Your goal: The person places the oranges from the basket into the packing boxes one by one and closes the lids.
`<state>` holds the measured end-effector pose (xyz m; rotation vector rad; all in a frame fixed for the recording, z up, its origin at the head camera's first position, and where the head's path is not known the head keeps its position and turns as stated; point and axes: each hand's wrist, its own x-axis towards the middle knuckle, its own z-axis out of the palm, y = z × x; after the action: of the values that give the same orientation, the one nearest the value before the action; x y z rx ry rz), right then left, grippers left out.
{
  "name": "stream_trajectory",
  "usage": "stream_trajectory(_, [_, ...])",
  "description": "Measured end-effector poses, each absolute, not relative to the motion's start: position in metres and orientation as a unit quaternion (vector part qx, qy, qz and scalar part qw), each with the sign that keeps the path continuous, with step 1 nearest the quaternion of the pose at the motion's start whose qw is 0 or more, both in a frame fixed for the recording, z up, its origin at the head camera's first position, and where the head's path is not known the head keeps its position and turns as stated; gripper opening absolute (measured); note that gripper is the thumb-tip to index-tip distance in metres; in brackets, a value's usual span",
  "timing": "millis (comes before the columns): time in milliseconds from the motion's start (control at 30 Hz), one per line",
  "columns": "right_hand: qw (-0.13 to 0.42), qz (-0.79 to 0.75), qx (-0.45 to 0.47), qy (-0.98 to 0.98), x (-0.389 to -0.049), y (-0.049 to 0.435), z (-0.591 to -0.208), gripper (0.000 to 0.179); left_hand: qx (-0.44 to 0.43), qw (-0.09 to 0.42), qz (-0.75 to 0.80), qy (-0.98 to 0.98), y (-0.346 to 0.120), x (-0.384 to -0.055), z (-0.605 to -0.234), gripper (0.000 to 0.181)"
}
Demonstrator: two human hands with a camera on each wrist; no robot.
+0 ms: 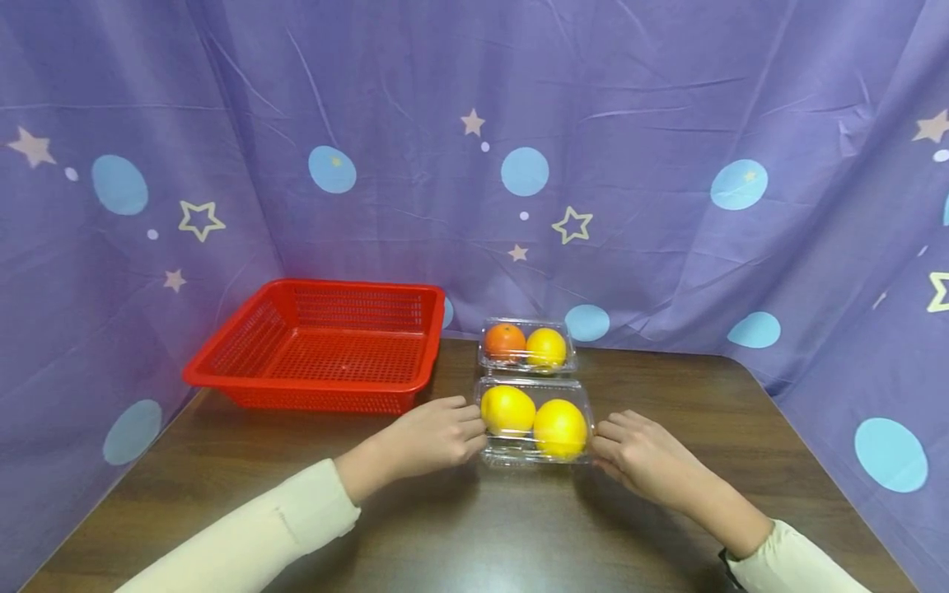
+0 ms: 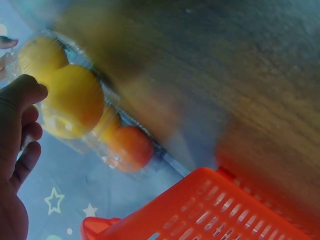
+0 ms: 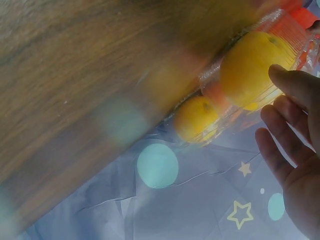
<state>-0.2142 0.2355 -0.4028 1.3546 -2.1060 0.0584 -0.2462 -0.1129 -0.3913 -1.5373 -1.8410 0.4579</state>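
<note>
A clear plastic fruit box (image 1: 534, 453) holds two yellow-orange fruits (image 1: 560, 429) side by side, in front of me on the table. My left hand (image 1: 437, 434) grips its left end, the thumb at the plastic in the left wrist view. At the opposite end, my right hand (image 1: 643, 457) holds the box with its thumb low and its fingers bent. Directly behind stands a second clear box (image 1: 526, 367), with a deep orange fruit (image 1: 505, 341) on the left and a yellow one (image 1: 546, 347) on the right.
A red plastic basket (image 1: 315, 395) with slotted walls stands at the back left, its inside bare. The brown wooden table (image 1: 474, 543) reaches back to a purple curtain (image 1: 415, 99) printed with stars and dots, which also hangs along both sides.
</note>
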Motion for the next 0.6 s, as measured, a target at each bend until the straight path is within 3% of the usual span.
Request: stream_trajectory(600, [0.322,0.019,0.529,-0.785,-0.2171,0.2331,-0.4019,0.023,-0.602,0.351,0.144,-0.702,-0.1134,-0.2501,-0.395,0.004])
